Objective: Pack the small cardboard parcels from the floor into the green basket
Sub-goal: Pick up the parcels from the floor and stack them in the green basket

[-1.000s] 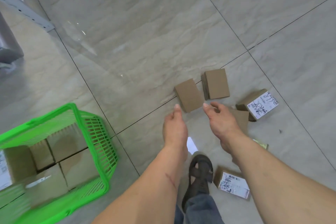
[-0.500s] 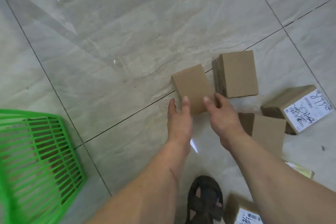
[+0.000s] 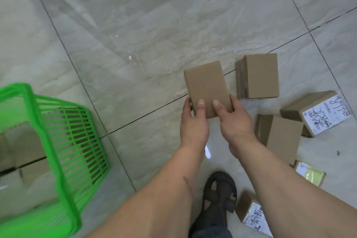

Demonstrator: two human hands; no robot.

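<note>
Both my hands, left hand [image 3: 193,121] and right hand [image 3: 234,121], clamped on plain parcel [image 3: 207,88], thumbs on top, over floor seam. Green basket [image 3: 63,133] at left already holds several boxes. Left on tiles: plain box [image 3: 259,75], second plain box [image 3: 283,137], labelled parcel [image 3: 318,112], another labelled parcel by sandal [image 3: 252,215]. Judged roughly halfway.

Green basket [image 3: 63,141] cut off at left (contents blurred)

On the floor [image 3: 135,25], the basket [image 3: 63,141] sits at the left edge with parcels inside. The held parcel [image 3: 207,88] lies centre, between both hands (thumbs on top). A second parcel [image 3: 259,76] lies just right of it; a labelled parcel [image 3: 318,114] lies further right, nearer the right edge.
</note>
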